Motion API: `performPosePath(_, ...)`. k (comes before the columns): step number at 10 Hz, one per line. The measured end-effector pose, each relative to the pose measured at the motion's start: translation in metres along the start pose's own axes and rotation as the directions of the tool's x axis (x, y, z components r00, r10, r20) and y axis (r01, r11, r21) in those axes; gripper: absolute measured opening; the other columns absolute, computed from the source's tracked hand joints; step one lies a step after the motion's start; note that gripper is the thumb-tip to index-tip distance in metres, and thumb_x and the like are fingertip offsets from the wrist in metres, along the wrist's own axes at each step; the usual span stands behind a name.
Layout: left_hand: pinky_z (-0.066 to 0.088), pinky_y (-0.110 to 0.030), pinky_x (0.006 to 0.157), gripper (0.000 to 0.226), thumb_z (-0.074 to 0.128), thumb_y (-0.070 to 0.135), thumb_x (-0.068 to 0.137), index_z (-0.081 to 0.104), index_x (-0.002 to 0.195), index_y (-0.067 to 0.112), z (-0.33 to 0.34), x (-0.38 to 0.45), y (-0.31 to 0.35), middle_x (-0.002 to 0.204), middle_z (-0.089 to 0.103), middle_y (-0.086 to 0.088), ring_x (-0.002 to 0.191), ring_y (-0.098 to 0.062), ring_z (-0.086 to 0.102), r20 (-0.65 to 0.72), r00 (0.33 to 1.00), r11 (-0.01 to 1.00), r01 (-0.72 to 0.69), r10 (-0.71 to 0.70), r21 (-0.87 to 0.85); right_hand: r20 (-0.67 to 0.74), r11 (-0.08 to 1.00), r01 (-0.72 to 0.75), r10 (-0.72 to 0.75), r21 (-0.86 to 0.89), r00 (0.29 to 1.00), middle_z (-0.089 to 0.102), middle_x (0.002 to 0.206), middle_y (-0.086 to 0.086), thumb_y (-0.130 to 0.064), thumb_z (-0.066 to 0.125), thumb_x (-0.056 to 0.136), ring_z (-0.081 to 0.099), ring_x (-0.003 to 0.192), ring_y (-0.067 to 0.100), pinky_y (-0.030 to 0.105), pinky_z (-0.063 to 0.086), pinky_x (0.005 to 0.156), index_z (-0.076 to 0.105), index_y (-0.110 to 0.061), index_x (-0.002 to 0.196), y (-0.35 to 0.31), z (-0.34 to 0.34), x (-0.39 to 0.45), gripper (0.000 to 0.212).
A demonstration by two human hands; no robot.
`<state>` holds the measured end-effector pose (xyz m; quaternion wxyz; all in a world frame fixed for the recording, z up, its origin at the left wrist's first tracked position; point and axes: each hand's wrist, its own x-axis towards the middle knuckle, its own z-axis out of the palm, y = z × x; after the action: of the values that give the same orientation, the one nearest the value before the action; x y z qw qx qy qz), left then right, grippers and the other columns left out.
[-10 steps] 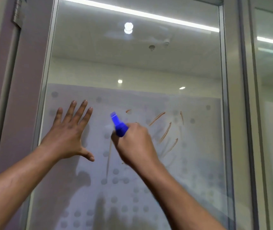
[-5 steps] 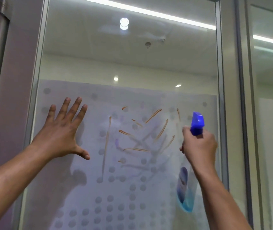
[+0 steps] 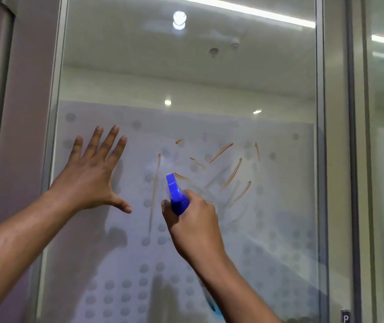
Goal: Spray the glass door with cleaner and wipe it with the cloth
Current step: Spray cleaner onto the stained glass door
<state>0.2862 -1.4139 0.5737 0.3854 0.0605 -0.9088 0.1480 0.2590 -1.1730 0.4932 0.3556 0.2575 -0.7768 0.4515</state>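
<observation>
— Now gripping the blue spray bottle (image 3: 176, 195) in the right hand (image 3: 193, 226), fingers clenched around its neck, nozzle aiming up and left at the glass door (image 3: 209, 89).

— And swinging back from the right side of the pane half a second ago, returning to the middle, just beside the long brown streak (image 3: 154, 194)?

— Exactly; probably covering the smears section by section, so spraying not finished yet.

— Resting the left hand (image 3: 93, 173) flat on the glass, fingers spread, grasping nothing?

— Yes, bracing near the left frame (image 3: 55, 113).

— Holding any cloth?

— Not showing anywhere, so wiping not started.

— Reading any writing?

— Only spotting a single "P" on a small plate (image 3: 345, 317) at the lower right; nothing legible on the bottle.

— Shining farther back?

— Ceiling lights (image 3: 178, 19), glowing beyond the pane.
</observation>
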Motion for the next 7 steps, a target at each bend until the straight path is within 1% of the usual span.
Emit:
performPosePath(1, -0.011, -0.061, 0.13, 0.172, 0.05, 0.111, 0.035, -0.04, 0.156, 0.029, 0.001, -0.002, 0.001, 0.163, -0.051, 0.005, 0.153, -0.025, -0.044, 0.004, 1.0, 1.0, 0.003, -0.003, -0.002, -0.006, 1.0, 0.01, -0.01, -0.014, 1.0, 0.053, 0.064, -0.002, -0.044, 0.064, 0.095, 0.048, 0.056, 0.017, 0.03, 0.035, 0.05, 0.047, -0.021, 0.072, 0.009, -0.001, -0.004, 0.036)
performPosePath(2, -0.01, -0.061, 0.13, 0.172, 0.048, 0.111, 0.036, -0.04, 0.156, 0.027, -0.001, -0.001, 0.001, 0.162, -0.052, 0.005, 0.154, -0.026, -0.043, -0.002, 1.0, 1.0, -0.001, 0.001, 0.019, -0.123, 0.998, -0.035, 0.041, 0.05, 0.992, 0.057, 0.061, -0.001, -0.051, 0.065, 0.093, 0.055, 0.052, 0.012, 0.031, 0.048, 0.051, 0.051, -0.022, 0.073, 0.026, -0.012, 0.0, 0.037)
performPosePath(3, -0.01, -0.061, 0.13, 0.172, 0.048, 0.111, 0.036, -0.04, 0.156, 0.027, -0.001, 0.0, 0.001, 0.162, -0.052, 0.004, 0.154, -0.026, -0.044, -0.004, 1.0, 1.0, 0.001, -0.001, 0.022, -0.336, 0.966, -0.089, 0.17, 0.242, 0.926, 0.066, 0.062, 0.002, -0.051, 0.066, 0.09, 0.07, 0.057, 0.025, 0.044, 0.059, 0.062, 0.058, -0.021, 0.077, 0.045, -0.038, 0.01, 0.033)
performPosePath(4, -0.009, -0.062, 0.13, 0.172, 0.046, 0.112, 0.035, -0.039, 0.157, 0.027, -0.001, 0.0, 0.001, 0.163, -0.051, 0.004, 0.154, -0.027, -0.042, -0.008, 1.0, 1.0, -0.004, 0.004, 0.023, -0.43, 0.916, -0.189, 0.338, 0.353, 0.837, 0.068, 0.064, 0.009, -0.039, 0.068, 0.093, 0.07, 0.054, 0.022, 0.032, 0.054, 0.058, 0.062, -0.014, 0.078, 0.064, -0.07, 0.017, 0.03)
performPosePath(5, -0.008, -0.062, 0.13, 0.172, 0.046, 0.113, 0.034, -0.039, 0.157, 0.027, 0.0, 0.0, 0.001, 0.163, -0.05, 0.004, 0.154, -0.026, -0.042, -0.01, 1.0, 1.0, -0.003, 0.003, 0.019, -0.387, 0.849, -0.262, 0.456, 0.458, 0.801, 0.062, 0.055, 0.008, -0.029, 0.067, 0.092, 0.062, 0.041, 0.019, 0.038, 0.055, 0.062, 0.055, -0.011, 0.073, 0.081, -0.089, 0.013, 0.029)
performPosePath(6, -0.008, -0.063, 0.13, 0.172, 0.046, 0.113, 0.035, -0.038, 0.157, 0.027, 0.0, 0.0, 0.001, 0.163, -0.05, 0.004, 0.154, -0.026, -0.042, -0.01, 1.0, 1.0, -0.003, 0.004, 0.022, -0.304, 0.795, -0.295, 0.503, 0.53, 0.809, 0.051, 0.045, 0.0, -0.028, 0.069, 0.091, 0.054, 0.042, 0.024, 0.044, 0.053, 0.063, 0.052, -0.013, 0.072, 0.084, -0.088, 0.006, 0.03)
performPosePath(7, -0.008, -0.063, 0.13, 0.172, 0.047, 0.112, 0.035, -0.038, 0.158, 0.026, 0.0, 0.0, 0.001, 0.163, -0.05, 0.004, 0.154, -0.026, -0.043, -0.005, 1.0, 1.0, -0.004, 0.004, 0.022, -0.259, 0.811, -0.267, 0.448, 0.521, 0.856, 0.053, 0.046, 0.001, -0.026, 0.073, 0.093, 0.054, 0.043, 0.024, 0.032, 0.05, 0.054, 0.055, -0.015, 0.071, 0.072, -0.072, -0.002, 0.031)
